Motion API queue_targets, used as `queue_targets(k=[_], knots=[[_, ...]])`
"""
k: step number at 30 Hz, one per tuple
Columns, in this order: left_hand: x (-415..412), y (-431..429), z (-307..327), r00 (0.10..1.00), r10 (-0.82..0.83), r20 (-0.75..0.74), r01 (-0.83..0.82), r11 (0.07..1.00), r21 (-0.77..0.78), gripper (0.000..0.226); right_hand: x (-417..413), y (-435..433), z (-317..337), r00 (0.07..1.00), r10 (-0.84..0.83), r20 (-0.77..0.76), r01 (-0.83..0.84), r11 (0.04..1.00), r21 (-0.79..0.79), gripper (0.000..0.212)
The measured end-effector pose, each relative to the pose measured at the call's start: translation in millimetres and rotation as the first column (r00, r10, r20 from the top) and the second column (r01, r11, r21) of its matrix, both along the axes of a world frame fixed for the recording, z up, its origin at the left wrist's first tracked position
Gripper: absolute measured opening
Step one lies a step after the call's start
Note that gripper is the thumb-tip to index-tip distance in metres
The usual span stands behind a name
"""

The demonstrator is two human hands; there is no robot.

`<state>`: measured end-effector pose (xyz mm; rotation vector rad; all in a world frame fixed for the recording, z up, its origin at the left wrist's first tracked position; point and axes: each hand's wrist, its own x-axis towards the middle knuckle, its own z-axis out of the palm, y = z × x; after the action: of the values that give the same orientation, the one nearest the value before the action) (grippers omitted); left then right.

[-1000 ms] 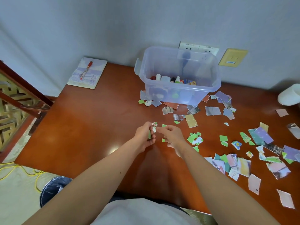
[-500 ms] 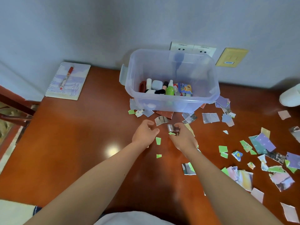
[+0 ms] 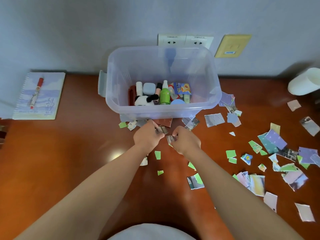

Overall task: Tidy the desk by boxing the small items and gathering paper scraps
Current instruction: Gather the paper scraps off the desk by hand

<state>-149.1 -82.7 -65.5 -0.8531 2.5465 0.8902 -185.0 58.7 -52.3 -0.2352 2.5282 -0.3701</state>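
Head view is showing my left hand [image 3: 147, 138] pinching one of the paper scraps [image 3: 161, 130] just before the box [image 3: 173, 112], my right hand [image 3: 187, 143] seemingly pinching another; I'm judging them light, limp and tearable, so I'm favouring edges.

one head-worn wide view looks steeply down and forward, close over the desk [image 3: 69, 161].

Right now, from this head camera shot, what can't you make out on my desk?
All in the head view:
1. Palms: the left hand and right hand each pinch a grey printed paper scrap; their backs hide any more inside.
2. Scraps under the clear plastic storage box: its base covers them.
3. White round container: cut by the right edge.
4. Writing on the spiral-bound paper notebook: too small.
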Motion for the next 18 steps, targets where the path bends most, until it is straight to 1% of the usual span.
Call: queue_targets(k=[3,5,7,9,10,11,12,13,14,15,16,17,18], knots=[[-1.0,-0.8,-2.1,1.0,0.003,0.014,-0.003,1.0,-0.004,0.029,-3.2,0.7,2.9,1.0,0.016,0.01,-0.017,1.0,0.011,0.011],[0.7,-0.8,-0.7,0.999,-0.023,0.036,0.024,0.999,-0.027,0.025,-3.0,1.3,3.6,0.998,0.058,-0.027,-0.058,0.998,0.021,0.013],[4.1,-0.4,1.4,0.998,-0.041,0.049,0.041,0.999,-0.011,0.021,-1.8,3.4,3.4,0.997,0.065,-0.043,-0.064,0.998,0.02,0.016],[8.3,0.8,3.4,1.0,-0.012,0.017,0.01,0.997,0.076,0.019,-0.1,6.0,1.2,0.999,0.035,-0.029,-0.035,0.999,0.0,0.019],[10.7,1.9,4.5,0.999,0.033,-0.003,-0.032,0.988,0.148,0.021,1.6,7.6,-0.6,1.0,-0.003,-0.014,0.002,0.999,-0.04,0.019],[12.2,3.2,6.3,0.995,0.096,-0.019,-0.088,0.967,0.24,0.023,3.4,8.7,-2.1,0.997,-0.074,0.014,0.075,0.99,-0.116,0.019],[13.7,4.0,8.1,0.985,0.169,-0.022,-0.151,0.924,0.352,0.024,5.2,9.1,-2.4,0.983,-0.172,0.067,0.183,0.957,-0.227,0.019],[14.8,4.6,11.2,0.971,0.24,-0.005,-0.209,0.856,0.473,0.022,6.8,9.2,-1.4,0.949,-0.279,0.149,0.314,0.886,-0.34,0.018],[15.9,4.7,15.0,0.953,0.301,0.027,-0.261,0.775,0.575,0.019,7.9,8.9,1.5,0.892,-0.37,0.257,0.449,0.785,-0.426,0.016],[17.1,4.5,18.4,0.935,0.347,0.069,-0.306,0.698,0.648,0.016,8.5,9.1,4.3,0.82,-0.434,0.374,0.571,0.674,-0.469,0.012],[18.4,4.4,21.6,0.919,0.378,0.111,-0.344,0.632,0.695,0.014,8.7,9.3,7.5,0.74,-0.466,0.485,0.671,0.567,-0.478,0.009],[19.9,4.6,24.6,0.905,0.4,0.143,-0.369,0.576,0.729,0.012,9.4,9.8,11.7,0.671,-0.476,0.568,0.74,0.481,-0.47,0.008],[21.8,5.4,27.5,0.894,0.417,0.163,-0.384,0.527,0.759,0.011,10.2,10.2,15.2,0.63,-0.472,0.617,0.776,0.426,-0.465,0.013]])
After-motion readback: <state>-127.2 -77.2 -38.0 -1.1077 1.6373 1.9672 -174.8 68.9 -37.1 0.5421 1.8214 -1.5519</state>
